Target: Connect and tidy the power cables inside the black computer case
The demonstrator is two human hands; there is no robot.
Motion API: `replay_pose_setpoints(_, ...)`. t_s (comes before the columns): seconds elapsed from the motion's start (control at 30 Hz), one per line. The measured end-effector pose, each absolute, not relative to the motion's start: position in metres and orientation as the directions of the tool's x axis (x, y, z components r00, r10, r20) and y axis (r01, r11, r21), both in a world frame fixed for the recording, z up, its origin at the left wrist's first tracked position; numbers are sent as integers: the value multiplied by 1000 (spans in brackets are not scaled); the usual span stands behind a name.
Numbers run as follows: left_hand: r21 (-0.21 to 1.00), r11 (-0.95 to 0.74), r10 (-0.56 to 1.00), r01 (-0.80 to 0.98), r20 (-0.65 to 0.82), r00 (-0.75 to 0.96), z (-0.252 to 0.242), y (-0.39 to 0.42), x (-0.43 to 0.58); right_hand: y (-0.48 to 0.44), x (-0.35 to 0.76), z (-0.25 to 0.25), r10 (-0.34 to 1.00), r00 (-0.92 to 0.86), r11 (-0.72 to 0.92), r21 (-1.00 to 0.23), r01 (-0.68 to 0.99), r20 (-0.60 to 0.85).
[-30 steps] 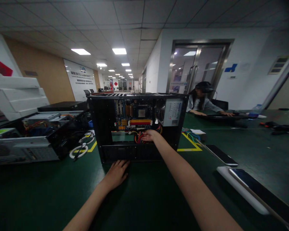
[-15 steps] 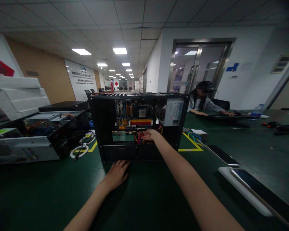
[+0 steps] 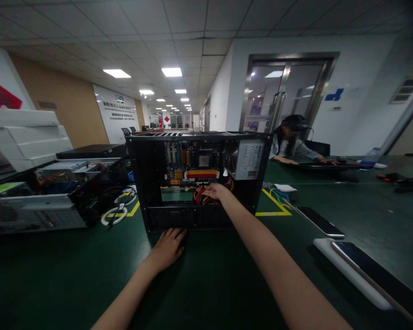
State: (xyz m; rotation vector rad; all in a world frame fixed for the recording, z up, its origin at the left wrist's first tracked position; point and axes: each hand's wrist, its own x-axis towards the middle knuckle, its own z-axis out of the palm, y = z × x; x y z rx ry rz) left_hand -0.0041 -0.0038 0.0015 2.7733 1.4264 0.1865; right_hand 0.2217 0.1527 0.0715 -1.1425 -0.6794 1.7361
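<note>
Apparently, right hand in a pinch on power-supply cables, left hand loosely spread on tabletop, seven o'clock.

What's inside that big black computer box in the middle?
Inside the black case: a motherboard, a power supply and a bundle of coloured cables. The right hand covers some of the cables, so what is behind it can't be seen.

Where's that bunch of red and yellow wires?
In the head view, the wire bundle is near the middle, low inside the open black case, below the motherboard and by the right hand.
</note>
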Motion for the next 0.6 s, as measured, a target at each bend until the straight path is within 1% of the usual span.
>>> replay_pose_setpoints(0.4, 85, -586, 810, 806, 81, 580, 2, -3, -5, 146, 225, 76, 892, -189, -451, -830, -328, -411)
replay_pose_setpoints(0.6, 86, -579, 816, 811, 75, 574, 3, -3, -4, 145, 223, 75, 900, -194, -431, -861, -270, -390)
